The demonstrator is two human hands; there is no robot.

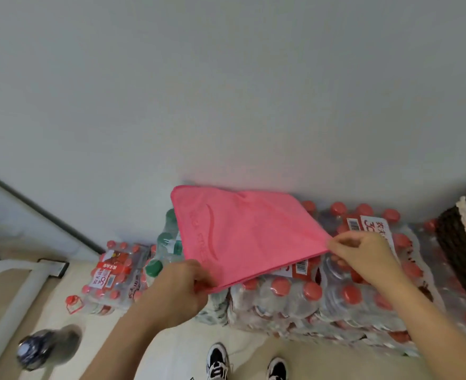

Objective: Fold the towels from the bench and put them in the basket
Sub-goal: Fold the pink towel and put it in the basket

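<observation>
A pink towel [243, 231] lies folded and spread over stacked packs of water bottles [303, 297] against the wall. My left hand [182, 286] pinches its near left corner. My right hand [363, 256] pinches the near right corner. A dark woven basket [457, 242] with a white rim stands at the far right, partly cut off by the frame edge. The bench is not in view.
More bottle packs with red caps [111, 275] and green caps [163, 250] stand on the floor at left. A dark bottle [42, 349] lies blurred at lower left. My shoes [218, 363] are on the pale floor below.
</observation>
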